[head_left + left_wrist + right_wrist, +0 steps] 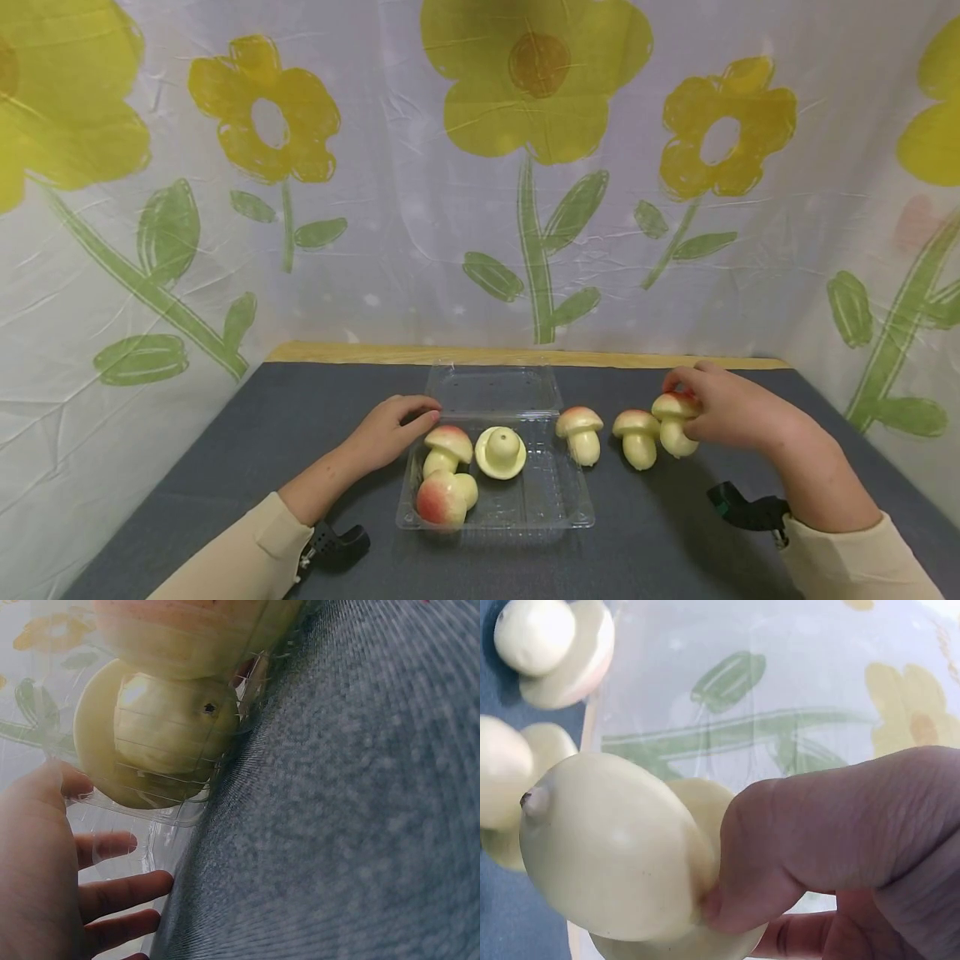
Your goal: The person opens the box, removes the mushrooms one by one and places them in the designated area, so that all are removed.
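Observation:
My right hand (738, 410) pinches a toy mushroom (677, 425) with a red-and-cream cap and pale stem, at the right of the table. In the right wrist view the thumb presses its pale stem (615, 847). A second mushroom (637, 439) lies just left of it, and a third (581, 435) beside the clear plastic box (555, 500). Inside the box's left half are three mushrooms, one (501, 452) with its stem up. My left hand (386, 433) rests at the box's left edge, fingers loosely extended, seen also in the left wrist view (45, 877).
The box's clear lid (491, 387) is folded back behind it. A dark cloth (262, 467) covers the table, with a wooden strip (360, 353) along the far edge. A flower-printed curtain (390, 208) hangs behind and at both sides.

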The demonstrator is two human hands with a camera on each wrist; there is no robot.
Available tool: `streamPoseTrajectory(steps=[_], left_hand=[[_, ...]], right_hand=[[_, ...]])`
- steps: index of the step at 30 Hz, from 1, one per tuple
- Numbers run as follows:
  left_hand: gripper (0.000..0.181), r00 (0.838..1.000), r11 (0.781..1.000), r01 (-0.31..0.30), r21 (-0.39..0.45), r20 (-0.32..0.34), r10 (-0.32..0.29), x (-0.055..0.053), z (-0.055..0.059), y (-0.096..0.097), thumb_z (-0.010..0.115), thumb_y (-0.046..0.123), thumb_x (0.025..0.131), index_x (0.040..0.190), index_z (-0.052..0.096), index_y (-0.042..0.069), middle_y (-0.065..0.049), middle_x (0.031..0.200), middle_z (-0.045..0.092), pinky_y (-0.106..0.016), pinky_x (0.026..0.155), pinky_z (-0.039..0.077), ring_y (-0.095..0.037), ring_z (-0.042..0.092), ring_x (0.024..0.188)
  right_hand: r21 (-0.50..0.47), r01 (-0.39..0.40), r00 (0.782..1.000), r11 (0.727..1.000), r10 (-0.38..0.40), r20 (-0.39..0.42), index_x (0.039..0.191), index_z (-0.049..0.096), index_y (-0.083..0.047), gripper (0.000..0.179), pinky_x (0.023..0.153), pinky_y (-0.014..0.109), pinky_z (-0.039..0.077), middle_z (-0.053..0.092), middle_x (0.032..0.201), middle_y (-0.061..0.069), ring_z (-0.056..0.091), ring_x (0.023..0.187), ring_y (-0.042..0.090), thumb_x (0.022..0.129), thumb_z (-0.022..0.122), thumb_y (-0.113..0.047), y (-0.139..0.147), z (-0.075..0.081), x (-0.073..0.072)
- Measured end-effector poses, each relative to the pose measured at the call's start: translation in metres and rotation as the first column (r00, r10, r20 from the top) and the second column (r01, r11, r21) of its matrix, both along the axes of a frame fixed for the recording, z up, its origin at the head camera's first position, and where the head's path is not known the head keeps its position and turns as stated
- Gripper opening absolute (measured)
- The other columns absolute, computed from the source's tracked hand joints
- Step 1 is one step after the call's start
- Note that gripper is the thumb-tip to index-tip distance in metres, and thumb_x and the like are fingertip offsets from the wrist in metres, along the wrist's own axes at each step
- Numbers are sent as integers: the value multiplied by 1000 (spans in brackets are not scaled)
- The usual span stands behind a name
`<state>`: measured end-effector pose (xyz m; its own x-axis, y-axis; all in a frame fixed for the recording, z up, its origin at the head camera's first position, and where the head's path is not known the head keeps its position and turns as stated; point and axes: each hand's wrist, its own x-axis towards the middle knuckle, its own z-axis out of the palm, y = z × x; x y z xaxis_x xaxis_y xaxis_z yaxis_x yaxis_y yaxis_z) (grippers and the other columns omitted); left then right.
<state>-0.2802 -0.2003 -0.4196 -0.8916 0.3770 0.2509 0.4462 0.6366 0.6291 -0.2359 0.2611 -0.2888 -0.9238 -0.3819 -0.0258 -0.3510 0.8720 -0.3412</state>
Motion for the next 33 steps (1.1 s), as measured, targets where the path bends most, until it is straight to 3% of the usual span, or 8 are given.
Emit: streamPoseTrajectory(steps=[15, 33], left_hand=[[36, 1000, 1000, -1, 0, 3, 1, -1, -1, 0, 57, 39, 107, 127, 72, 13, 0, 119, 69, -47, 90, 50, -23, 62, 109], [37, 1000, 1000, 9, 14, 7, -9, -2, -2, 0, 57, 41, 107, 127, 72, 13, 1, 119, 69, -47, 90, 51, -22, 62, 109]], right_hand=[[-2, 32, 997, 999, -32, 76, 120, 59, 1, 47, 69, 42, 46, 47, 119, 29, 54, 91, 33, 75, 72, 2, 20, -7, -14], [58, 39, 994, 998, -45, 104, 116, 61, 4, 43, 68, 42, 42, 52, 102, 17, 48, 85, 29, 73, 68, 6, 32, -21, -28]])
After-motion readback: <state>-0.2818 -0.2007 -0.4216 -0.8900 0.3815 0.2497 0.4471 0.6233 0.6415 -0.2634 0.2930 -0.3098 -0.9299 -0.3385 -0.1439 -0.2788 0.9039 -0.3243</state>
